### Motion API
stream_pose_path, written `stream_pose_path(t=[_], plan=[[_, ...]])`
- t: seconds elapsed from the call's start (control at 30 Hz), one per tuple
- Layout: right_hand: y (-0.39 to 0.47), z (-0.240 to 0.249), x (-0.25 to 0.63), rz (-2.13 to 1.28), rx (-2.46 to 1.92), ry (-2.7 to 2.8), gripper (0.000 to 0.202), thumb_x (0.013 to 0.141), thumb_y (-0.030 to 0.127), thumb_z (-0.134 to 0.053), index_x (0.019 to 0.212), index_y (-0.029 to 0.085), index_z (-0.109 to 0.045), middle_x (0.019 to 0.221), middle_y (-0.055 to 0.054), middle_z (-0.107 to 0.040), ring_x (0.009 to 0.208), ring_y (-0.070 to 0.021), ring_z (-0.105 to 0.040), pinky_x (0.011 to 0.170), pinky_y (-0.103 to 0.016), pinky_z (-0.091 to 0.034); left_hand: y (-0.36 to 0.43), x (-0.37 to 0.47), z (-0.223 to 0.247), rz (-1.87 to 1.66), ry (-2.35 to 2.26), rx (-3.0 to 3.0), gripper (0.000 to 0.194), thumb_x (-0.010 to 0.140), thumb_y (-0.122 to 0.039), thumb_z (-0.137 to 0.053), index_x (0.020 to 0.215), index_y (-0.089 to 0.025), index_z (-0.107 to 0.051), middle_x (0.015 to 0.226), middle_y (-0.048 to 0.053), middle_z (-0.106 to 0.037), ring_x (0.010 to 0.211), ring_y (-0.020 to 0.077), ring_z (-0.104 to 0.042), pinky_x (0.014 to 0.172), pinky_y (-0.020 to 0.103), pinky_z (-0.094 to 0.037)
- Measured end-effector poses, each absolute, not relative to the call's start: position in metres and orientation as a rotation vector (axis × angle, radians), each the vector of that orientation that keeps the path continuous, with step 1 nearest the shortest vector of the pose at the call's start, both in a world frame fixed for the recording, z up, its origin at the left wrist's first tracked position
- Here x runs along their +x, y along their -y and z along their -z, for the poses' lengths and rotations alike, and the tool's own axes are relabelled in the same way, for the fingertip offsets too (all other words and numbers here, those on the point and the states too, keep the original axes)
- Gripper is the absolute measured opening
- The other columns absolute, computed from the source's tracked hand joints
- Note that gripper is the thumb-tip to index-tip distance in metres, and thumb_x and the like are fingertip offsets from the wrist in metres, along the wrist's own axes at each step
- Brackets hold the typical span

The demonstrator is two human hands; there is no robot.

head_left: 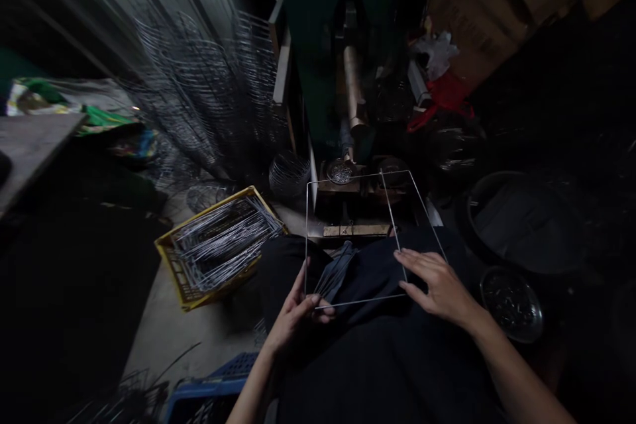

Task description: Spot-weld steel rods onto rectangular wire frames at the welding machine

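A rectangular wire frame [360, 302] is held over my lap, tilted away from me, its far side in front of the machine. My left hand [299, 310] is closed on its near left corner, thumb and fingers pinching the wire. A straight wire [390, 211] runs across the frame towards its right side. My right hand [433, 283] pinches the near end of that wire where it meets the frame's near side. Several thin loose wires [332, 276] lie on a blue-grey cloth [348, 257] on my lap.
Ahead stands a dark green machine with a metal rod [354, 89] above a small dish of bits [340, 172]. A yellow crate [186, 307] of wire rods sits left, a blue crate [199, 389] below it. Stacked wire racks [199, 86] rise behind; a clear bowl [511, 305] is at right.
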State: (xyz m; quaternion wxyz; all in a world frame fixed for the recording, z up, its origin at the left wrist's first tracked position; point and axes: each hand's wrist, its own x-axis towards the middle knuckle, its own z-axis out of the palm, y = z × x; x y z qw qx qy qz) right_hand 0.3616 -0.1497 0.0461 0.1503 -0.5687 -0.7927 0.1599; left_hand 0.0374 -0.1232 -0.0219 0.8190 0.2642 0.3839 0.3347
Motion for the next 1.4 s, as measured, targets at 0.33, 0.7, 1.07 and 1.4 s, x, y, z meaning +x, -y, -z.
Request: stream_pose_path(t=[0.33,0.7,1.07,1.4], plan=[[0.133,-0.028,0.302,-0.752,-1.318,2.254,0.057,0.088,0.026,-0.06,0.143,0.022,-0.044,0.138,-0.009,-0.054,0.131,-0.0232,-0.047,0.105,-0.042,-0.041,0.129,0.061,0.02,-0.691,-0.82,0.551,0.095,0.088,-0.026,-0.062,0.152,-0.028,0.009,0.077,0.008,-0.071,0.075,0.0219,-0.069,0.067,0.031,-0.05],[0.152,-0.028,0.33,-0.885,-1.525,2.106,0.061,0.091,0.028,-0.06,0.147,0.028,-0.037,0.145,-0.002,-0.047,0.132,-0.0198,-0.046,0.11,-0.037,-0.042,0.125,0.042,0.014,-0.717,-0.827,0.605,0.099,0.087,-0.029,-0.063,0.152,-0.027,0.012,0.076,0.01,-0.072,0.069,0.0208,-0.068,0.063,0.03,-0.051],[0.157,-0.033,0.328,-0.898,-1.463,2.13,0.069,0.084,0.024,-0.068,0.146,0.032,-0.039,0.142,0.0,-0.05,0.128,-0.021,-0.051,0.107,-0.035,-0.045,0.136,0.038,-0.004,-0.762,-0.896,0.657,0.098,0.086,-0.03,-0.063,0.152,-0.028,0.009,0.076,0.008,-0.071,0.072,0.0218,-0.069,0.064,0.03,-0.052],[0.16,-0.043,0.327,-0.843,-1.422,2.153,0.071,0.084,0.016,-0.067,0.146,0.033,-0.038,0.142,0.0,-0.05,0.125,-0.0204,-0.054,0.102,-0.033,-0.05,0.14,0.043,-0.017,-0.811,-0.9,0.656,0.099,0.084,-0.032,-0.066,0.153,-0.029,0.005,0.072,0.007,-0.071,0.071,0.0225,-0.068,0.063,0.03,-0.052]])
